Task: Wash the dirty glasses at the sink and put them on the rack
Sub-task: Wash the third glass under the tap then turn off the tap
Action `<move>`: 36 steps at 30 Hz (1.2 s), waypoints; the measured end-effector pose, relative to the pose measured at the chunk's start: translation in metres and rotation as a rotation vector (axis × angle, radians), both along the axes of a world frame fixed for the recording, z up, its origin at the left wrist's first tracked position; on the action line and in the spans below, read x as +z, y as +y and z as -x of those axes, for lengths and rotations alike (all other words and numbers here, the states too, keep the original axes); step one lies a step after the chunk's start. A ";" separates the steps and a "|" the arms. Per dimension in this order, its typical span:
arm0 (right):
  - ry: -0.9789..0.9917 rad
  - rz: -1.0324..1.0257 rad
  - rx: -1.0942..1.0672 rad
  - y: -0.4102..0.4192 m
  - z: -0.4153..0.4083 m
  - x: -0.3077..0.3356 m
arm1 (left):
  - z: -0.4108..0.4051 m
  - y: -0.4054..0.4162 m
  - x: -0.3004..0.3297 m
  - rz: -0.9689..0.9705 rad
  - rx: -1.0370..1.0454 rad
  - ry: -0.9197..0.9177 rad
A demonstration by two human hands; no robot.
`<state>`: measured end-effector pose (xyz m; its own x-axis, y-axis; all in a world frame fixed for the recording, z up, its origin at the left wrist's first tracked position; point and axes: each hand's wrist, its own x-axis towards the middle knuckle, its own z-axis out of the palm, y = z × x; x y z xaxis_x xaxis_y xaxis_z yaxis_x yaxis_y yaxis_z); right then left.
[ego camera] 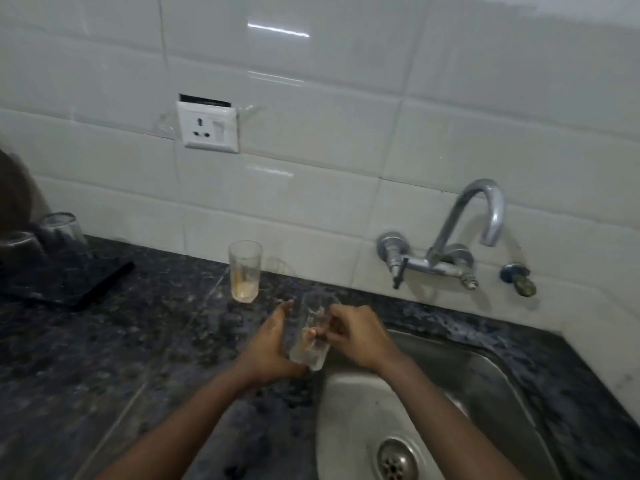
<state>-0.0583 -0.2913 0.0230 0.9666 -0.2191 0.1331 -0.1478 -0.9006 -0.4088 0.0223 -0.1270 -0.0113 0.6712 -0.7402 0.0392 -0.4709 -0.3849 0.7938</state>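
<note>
At the far left we see the rack [52,271], a dark tray on the speckled black worktop [104,358], with two upturned glasses [60,226] standing on it against the wall; the image there is dim and blurred, so we cannot make out more. Moving right, a white socket plate [207,128] sits on the tiled wall above the worktop. Below it, a dirty glass [245,270] stands upright on the worktop near the wall, with pale brownish residue in its lower part.

Just to the right and nearer to us, our left hand [273,344] wraps around the side and base of a second tumbler [311,332], fingers curled on its far side and palm under its lower end. This tumbler is tilted, mouth pointing away toward the wall, base toward us, and it hangs over the left edge of the sink [485,393]. Orange-brown streaks show inside it. Our right hand [356,336] grips the tumbler from the other side, fingers bent and pressing at its wall; whether any fingertip reaches inside we cannot tell through the blur.

Further right, the steel sink lies sunk in the worktop, its drain [396,460] at the bottom edge. Above it, the curved tap [485,216] is fixed to the wall, with no water visible at its spout.
</note>
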 end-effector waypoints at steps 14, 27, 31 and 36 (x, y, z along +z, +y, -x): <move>-0.261 -0.413 -0.117 -0.103 0.086 0.017 | 0.082 -0.098 0.002 0.174 0.294 -0.016; -0.226 0.186 -0.376 -0.129 -0.009 -0.011 | 0.062 -0.066 0.004 0.087 0.369 -0.026; -0.146 0.307 -0.350 -0.125 -0.011 -0.012 | 0.063 -0.063 -0.006 0.053 0.357 0.003; -0.086 0.482 -0.277 -0.113 -0.007 0.001 | 0.066 -0.068 -0.014 0.053 0.321 0.048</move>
